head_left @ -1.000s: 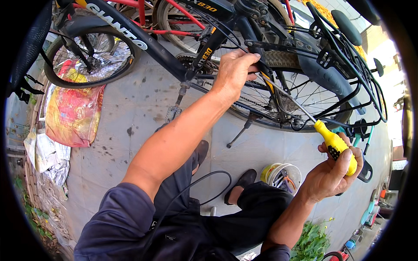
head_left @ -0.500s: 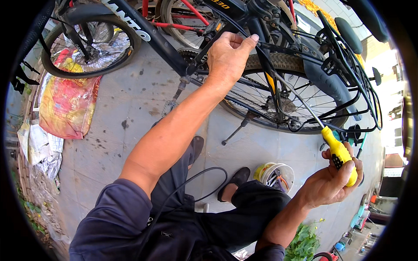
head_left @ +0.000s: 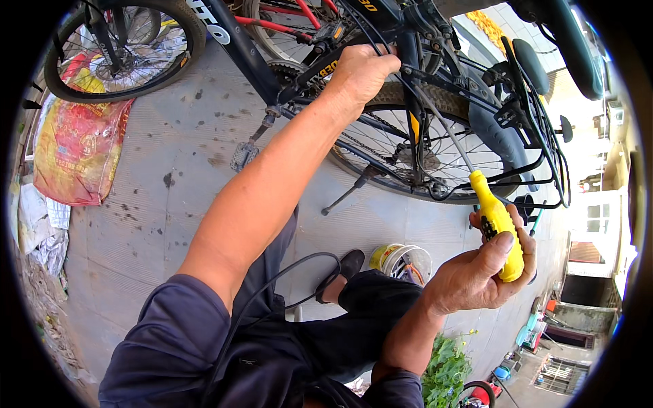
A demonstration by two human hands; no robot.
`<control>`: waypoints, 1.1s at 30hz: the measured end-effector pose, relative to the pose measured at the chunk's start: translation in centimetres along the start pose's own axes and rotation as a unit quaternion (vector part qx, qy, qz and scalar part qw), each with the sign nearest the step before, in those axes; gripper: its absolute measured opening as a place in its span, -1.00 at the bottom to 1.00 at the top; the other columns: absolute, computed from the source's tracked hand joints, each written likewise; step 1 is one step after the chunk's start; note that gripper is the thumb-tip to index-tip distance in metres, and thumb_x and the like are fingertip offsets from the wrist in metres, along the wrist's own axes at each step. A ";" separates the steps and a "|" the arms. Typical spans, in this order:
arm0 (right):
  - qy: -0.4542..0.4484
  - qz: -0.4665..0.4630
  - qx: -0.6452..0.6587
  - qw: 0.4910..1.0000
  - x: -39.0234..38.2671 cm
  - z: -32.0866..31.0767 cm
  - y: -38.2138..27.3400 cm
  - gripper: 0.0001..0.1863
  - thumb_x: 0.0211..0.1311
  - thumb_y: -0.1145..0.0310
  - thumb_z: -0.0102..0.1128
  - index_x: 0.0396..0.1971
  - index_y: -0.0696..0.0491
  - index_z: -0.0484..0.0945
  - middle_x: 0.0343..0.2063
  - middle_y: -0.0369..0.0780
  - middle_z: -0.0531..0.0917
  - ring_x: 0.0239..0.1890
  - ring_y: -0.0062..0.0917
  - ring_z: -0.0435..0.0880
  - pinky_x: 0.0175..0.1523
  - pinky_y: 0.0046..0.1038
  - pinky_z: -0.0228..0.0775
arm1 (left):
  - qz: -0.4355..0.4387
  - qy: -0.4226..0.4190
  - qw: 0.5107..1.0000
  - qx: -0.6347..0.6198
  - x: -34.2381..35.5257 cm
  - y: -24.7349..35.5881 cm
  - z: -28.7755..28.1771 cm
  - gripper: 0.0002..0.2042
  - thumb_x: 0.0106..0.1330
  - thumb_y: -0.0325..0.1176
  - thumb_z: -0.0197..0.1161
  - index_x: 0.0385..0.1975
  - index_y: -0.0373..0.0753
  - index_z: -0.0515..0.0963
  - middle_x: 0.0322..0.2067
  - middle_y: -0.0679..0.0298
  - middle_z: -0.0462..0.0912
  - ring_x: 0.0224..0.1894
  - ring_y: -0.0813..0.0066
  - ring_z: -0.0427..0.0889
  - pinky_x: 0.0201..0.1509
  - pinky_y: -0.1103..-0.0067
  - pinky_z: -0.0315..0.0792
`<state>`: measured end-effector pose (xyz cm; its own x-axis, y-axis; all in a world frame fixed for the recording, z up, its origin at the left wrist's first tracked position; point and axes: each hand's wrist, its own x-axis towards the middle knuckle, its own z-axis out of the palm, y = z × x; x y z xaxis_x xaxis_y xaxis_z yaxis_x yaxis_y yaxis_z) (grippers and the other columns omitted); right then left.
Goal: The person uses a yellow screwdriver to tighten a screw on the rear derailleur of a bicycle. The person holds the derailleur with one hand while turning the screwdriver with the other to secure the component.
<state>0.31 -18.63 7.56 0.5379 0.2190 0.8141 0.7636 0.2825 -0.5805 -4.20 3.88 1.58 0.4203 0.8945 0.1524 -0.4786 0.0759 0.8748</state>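
A black bicycle (head_left: 250,56) stands across the far side, its rear wheel (head_left: 445,99) at the right. My left hand (head_left: 362,73) is closed at the frame near the seat tube, beside black cables. Its fingertips are partly hidden, so what they pinch is unclear. In my right hand (head_left: 469,279) is a screwdriver (head_left: 502,231) with a yellow handle and a long metal shaft. The fingers wrap its handle, and the shaft slants up and left past the rear wheel toward the frame below my left fingers. Whether its tip touches a screw cannot be seen.
A kickstand (head_left: 354,189) and a pedal (head_left: 243,156) jut toward me. A tool bucket (head_left: 382,257) stands by my foot. Behind is a red bicycle (head_left: 273,26). A red-yellow sack (head_left: 80,155) lies at the left, and a leafy plant (head_left: 443,372) grows at the lower right.
The view has shifted, so the bicycle and floor things appear further left. The left thumb no longer sticks up as plainly. The right hand still holds the screwdriver, with its handle tilted slightly differently.
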 end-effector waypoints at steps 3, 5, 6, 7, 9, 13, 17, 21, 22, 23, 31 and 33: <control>-0.007 -0.027 -0.010 1.000 -1.0 0.9 -0.2 -0.71 0.23 0.45 0.03 -0.10 0.23 0.26 -0.22 0.13 0.52 -0.26 -0.23 0.58 -0.30 -0.38 0.60 | -0.027 -0.023 0.999 0.017 0.3 0.1 -0.5 -0.81 0.08 -0.30 0.16 -0.36 -0.20 0.61 -0.41 0.45 0.57 -0.29 0.69 0.45 -0.22 0.63 0.29; -0.023 -0.039 -0.012 0.999 -1.5 1.2 -0.2 -0.63 0.21 0.46 0.03 -0.01 0.18 0.21 -0.22 0.13 0.50 -0.25 -0.22 0.56 -0.31 -0.35 0.61 | -0.027 -0.047 0.997 0.049 0.6 0.1 -0.8 -0.81 0.07 -0.28 0.16 -0.38 -0.21 0.60 -0.44 0.44 0.57 -0.34 0.68 0.45 -0.27 0.65 0.30; -0.019 -0.048 -0.013 0.999 -1.8 1.4 -0.1 -0.62 0.21 0.46 0.02 0.00 0.17 0.19 -0.21 0.14 0.49 -0.29 -0.23 0.56 -0.33 -0.36 0.59 | -0.027 -0.059 0.996 0.065 0.6 0.2 -0.9 -0.80 0.07 -0.27 0.15 -0.39 -0.21 0.60 -0.45 0.43 0.57 -0.36 0.67 0.45 -0.29 0.65 0.30; -0.010 -0.051 -0.017 0.998 -2.1 1.7 -0.2 -0.62 0.22 0.46 0.02 0.00 0.17 0.19 -0.21 0.14 0.49 -0.29 -0.23 0.56 -0.32 -0.36 0.59 | -0.034 -0.060 0.994 0.086 0.7 0.3 -1.0 -0.80 0.07 -0.26 0.15 -0.41 -0.23 0.59 -0.48 0.42 0.56 -0.38 0.67 0.45 -0.31 0.65 0.29; 0.008 -0.058 -0.023 0.998 -2.5 2.2 -0.2 -0.63 0.22 0.45 0.02 0.00 0.16 0.19 -0.20 0.15 0.48 -0.29 -0.24 0.56 -0.31 -0.36 0.57 | -0.046 -0.060 0.988 0.131 0.9 0.5 -1.2 -0.80 0.07 -0.26 0.15 -0.45 -0.25 0.58 -0.53 0.41 0.55 -0.44 0.65 0.44 -0.37 0.65 0.28; -0.044 -0.094 -0.098 0.990 -5.0 2.0 -0.8 -0.61 0.21 0.44 0.07 -0.02 0.24 0.21 -0.16 0.13 0.46 -0.18 -0.21 0.54 -0.23 -0.32 0.54 | 0.009 -0.029 0.985 0.171 0.8 -0.3 -0.8 -0.76 0.09 -0.25 0.12 -0.46 -0.31 0.57 -0.61 0.39 0.51 -0.51 0.65 0.40 -0.39 0.63 0.27; -0.064 0.049 -0.018 0.997 -8.2 2.4 -2.2 -0.56 0.18 0.57 0.02 0.06 0.27 0.19 -0.03 0.18 0.39 -0.23 -0.22 0.58 -0.29 -0.43 0.59 | 0.026 0.007 0.979 0.202 0.5 -0.8 -0.2 -0.75 0.11 -0.25 0.11 -0.43 -0.35 0.57 -0.60 0.34 0.53 -0.49 0.63 0.43 -0.35 0.62 0.30; -0.060 0.285 0.050 0.955 -10.2 2.3 -3.5 -0.52 0.21 0.58 -0.04 0.13 0.29 0.12 -0.14 0.08 0.47 -0.43 -0.48 0.59 -0.38 -0.50 0.55 | 0.076 0.079 0.977 0.181 -0.8 -0.8 0.9 -0.73 0.11 -0.25 0.17 -0.36 -0.37 0.57 -0.54 0.27 0.58 -0.43 0.57 0.50 -0.25 0.60 0.36; -0.068 0.311 0.051 0.947 -10.2 2.9 -4.1 -0.55 0.28 0.45 -0.05 0.12 0.30 0.16 -0.21 0.00 0.52 -0.49 -0.51 0.58 -0.48 -0.52 0.53 | 0.081 0.116 0.969 0.204 -0.8 -1.2 1.0 -0.72 0.09 -0.25 0.22 -0.34 -0.36 0.57 -0.49 0.22 0.61 -0.40 0.52 0.54 -0.18 0.59 0.39; -0.069 0.345 0.073 0.933 -10.1 3.2 -4.5 -0.55 0.28 0.43 -0.04 0.12 0.28 0.16 -0.31 -0.05 0.55 -0.55 -0.54 0.56 -0.53 -0.55 0.48 | 0.103 0.146 0.955 0.236 -1.0 -1.4 1.2 -0.72 0.09 -0.25 0.23 -0.34 -0.36 0.57 -0.49 0.22 0.61 -0.39 0.51 0.54 -0.19 0.59 0.39; -0.139 0.666 0.389 0.621 -9.3 2.9 -4.3 -0.61 0.36 0.13 -0.16 -0.01 0.12 0.29 -0.56 -0.26 0.43 -0.76 -0.67 0.26 -0.69 -0.63 0.11 | -0.006 0.087 0.979 0.184 -1.5 -0.3 1.0 -0.71 0.25 -0.18 0.13 -0.47 -0.33 0.52 -0.52 0.24 0.58 -0.57 0.58 0.52 -0.44 0.67 0.40; -0.138 0.685 0.467 0.542 -9.0 2.8 -4.1 -0.56 0.37 0.04 -0.23 -0.05 0.11 0.32 -0.59 -0.28 0.39 -0.76 -0.67 0.22 -0.70 -0.63 0.07 | -0.090 0.000 0.996 0.028 -2.2 0.4 1.5 -0.67 0.30 -0.15 0.05 -0.43 -0.34 0.52 -0.48 0.19 0.60 -0.52 0.53 0.58 -0.42 0.66 0.45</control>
<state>-8.67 -19.17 2.52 0.1995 0.9153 -0.3499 -0.8678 -0.0008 -0.4969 -4.17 1.25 2.28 0.4958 0.8684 -0.0093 -0.3521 0.2109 0.9119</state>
